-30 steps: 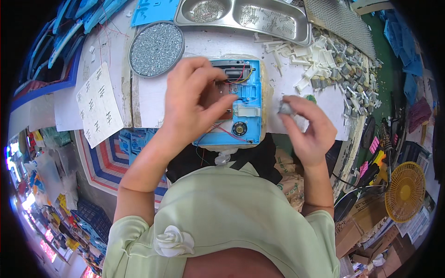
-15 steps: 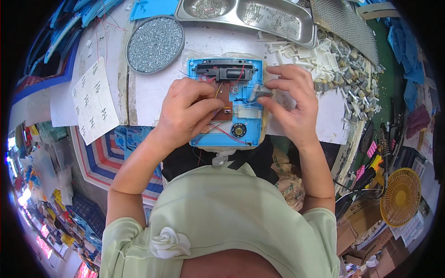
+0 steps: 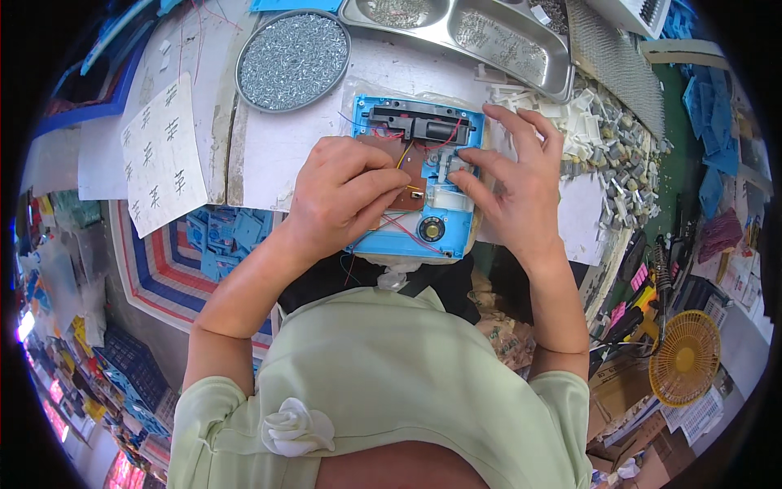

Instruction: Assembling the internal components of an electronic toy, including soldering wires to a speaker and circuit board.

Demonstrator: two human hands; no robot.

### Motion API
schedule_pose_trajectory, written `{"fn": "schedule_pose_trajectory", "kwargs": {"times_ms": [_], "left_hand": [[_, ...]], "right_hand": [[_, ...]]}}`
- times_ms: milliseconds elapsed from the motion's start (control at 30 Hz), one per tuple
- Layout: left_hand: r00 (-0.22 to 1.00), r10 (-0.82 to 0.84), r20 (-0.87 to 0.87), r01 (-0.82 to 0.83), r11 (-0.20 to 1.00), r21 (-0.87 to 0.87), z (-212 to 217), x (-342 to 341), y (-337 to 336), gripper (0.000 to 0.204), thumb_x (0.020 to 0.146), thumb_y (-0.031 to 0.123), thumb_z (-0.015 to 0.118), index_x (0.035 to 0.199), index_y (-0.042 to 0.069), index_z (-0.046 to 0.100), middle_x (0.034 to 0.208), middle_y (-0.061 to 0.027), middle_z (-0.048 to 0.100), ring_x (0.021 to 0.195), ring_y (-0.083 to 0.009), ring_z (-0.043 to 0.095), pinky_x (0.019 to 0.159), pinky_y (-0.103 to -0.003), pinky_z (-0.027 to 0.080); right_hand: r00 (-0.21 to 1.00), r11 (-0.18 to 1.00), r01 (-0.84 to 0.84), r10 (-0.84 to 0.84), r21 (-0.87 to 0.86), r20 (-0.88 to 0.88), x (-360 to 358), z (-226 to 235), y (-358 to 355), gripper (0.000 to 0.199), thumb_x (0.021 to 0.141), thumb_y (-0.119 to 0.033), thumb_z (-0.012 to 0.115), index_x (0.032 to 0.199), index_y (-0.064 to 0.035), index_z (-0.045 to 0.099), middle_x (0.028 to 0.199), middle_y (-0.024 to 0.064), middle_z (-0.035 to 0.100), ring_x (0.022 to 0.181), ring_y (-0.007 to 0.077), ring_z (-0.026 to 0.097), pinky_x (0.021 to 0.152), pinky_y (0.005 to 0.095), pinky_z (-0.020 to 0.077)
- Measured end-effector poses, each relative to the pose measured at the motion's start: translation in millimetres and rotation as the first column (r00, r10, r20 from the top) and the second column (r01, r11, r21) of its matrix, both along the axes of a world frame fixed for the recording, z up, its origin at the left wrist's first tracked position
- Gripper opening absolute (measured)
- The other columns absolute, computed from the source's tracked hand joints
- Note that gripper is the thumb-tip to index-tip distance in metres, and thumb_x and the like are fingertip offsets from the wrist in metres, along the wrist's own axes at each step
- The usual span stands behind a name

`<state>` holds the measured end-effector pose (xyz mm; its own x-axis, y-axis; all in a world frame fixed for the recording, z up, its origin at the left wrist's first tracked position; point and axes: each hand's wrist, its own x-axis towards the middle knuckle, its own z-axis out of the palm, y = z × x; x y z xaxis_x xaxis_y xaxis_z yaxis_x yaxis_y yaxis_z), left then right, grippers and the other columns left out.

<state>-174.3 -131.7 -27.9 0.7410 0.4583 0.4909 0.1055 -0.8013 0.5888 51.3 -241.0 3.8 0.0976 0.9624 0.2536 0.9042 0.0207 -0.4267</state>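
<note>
A shallow blue plastic casing (image 3: 459, 238) lies in front of me. Inside are a black mechanism (image 3: 432, 129) along its far edge, a brown circuit board (image 3: 414, 173), a round black speaker (image 3: 431, 229) and red wires. My left hand (image 3: 342, 191) is closed in a pinch over the board, with a thin yellow wire (image 3: 404, 155) running to its fingertips. At the casing's right side, my right hand (image 3: 517, 183) has thumb and index finger on a small grey part (image 3: 448, 166) seated in the casing. Its other fingers stretch out beyond the right edge.
A round tray of small screws (image 3: 293, 61) stands at the far left, beside a metal compartment tray (image 3: 444, 33). Loose white and grey parts (image 3: 599, 134) are heaped on the right. A paper sheet (image 3: 167, 159) lies left; a yellow fan (image 3: 684, 359) stands lower right.
My right hand has brought the grey part left and down into the casing. My left hand stays pinched over the board. The whole view has shifted slightly.
</note>
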Motion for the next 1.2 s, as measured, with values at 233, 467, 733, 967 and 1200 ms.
{"fn": "schedule_pose_trajectory", "kwargs": {"times_ms": [233,467,733,967,1200], "left_hand": [[0.999,-0.027,0.035,0.028,1.0,-0.014,3,-1,0,0.026,0.072,0.003,0.079,0.096,0.009,0.073,0.09,-0.0037,0.066,0.081,-0.0231,0.062,0.074,-0.036,0.045],[0.997,-0.027,0.068,0.03,0.999,-0.04,-1,-4,-1,0.028,0.072,0.004,0.08,0.098,0.009,0.072,0.09,-0.0038,0.066,0.081,-0.0235,0.061,0.075,-0.037,0.046],[0.996,-0.04,0.077,0.043,0.998,-0.041,3,-5,-2,0.026,0.074,0.004,0.08,0.098,0.009,0.073,0.09,-0.0034,0.066,0.08,-0.0224,0.062,0.072,-0.036,0.046],[0.991,-0.037,0.132,0.04,0.999,-0.022,-1,-4,-1,0.026,0.074,0.004,0.08,0.098,0.008,0.073,0.09,-0.0042,0.066,0.078,-0.0224,0.062,0.068,-0.036,0.046],[0.99,-0.007,0.14,0.007,1.0,-0.002,-1,-7,2,0.027,0.072,0.002,0.079,0.098,0.008,0.072,0.091,-0.0053,0.066,0.078,-0.0231,0.061,0.069,-0.036,0.046]], "right_hand": [[0.999,1.0,-0.02,0.02,-0.003,0.043,2,-3,0,0.028,0.069,-0.024,0.086,0.092,-0.0113,0.077,0.129,0.0086,0.062,0.124,0.0389,0.044,0.097,0.0463,0.0423],[1.0,0.98,0.011,-0.006,0.196,-0.029,-7,-2,5,0.023,0.069,-0.019,0.085,0.088,-0.0111,0.073,0.123,0.0083,0.063,0.119,0.0365,0.047,0.098,0.0442,0.041],[0.97,0.967,0.071,-0.009,0.247,-0.244,-21,-10,30,0.02,0.071,-0.01,0.082,0.089,-0.011,0.073,0.103,0.0055,0.067,0.104,0.0293,0.052,0.092,0.0394,0.0419],[0.984,0.936,-0.175,0.156,0.307,0.084,-35,-6,25,0.03,0.063,-0.015,0.081,0.091,-0.0162,0.075,0.086,-0.0055,0.064,0.087,0.0216,0.054,0.086,0.0404,0.0371],[0.981,0.944,-0.19,0.168,0.268,0.102,-30,-11,24,0.027,0.065,-0.014,0.081,0.091,-0.0154,0.075,0.085,-0.0047,0.064,0.086,0.0213,0.055,0.086,0.041,0.0373]]}}
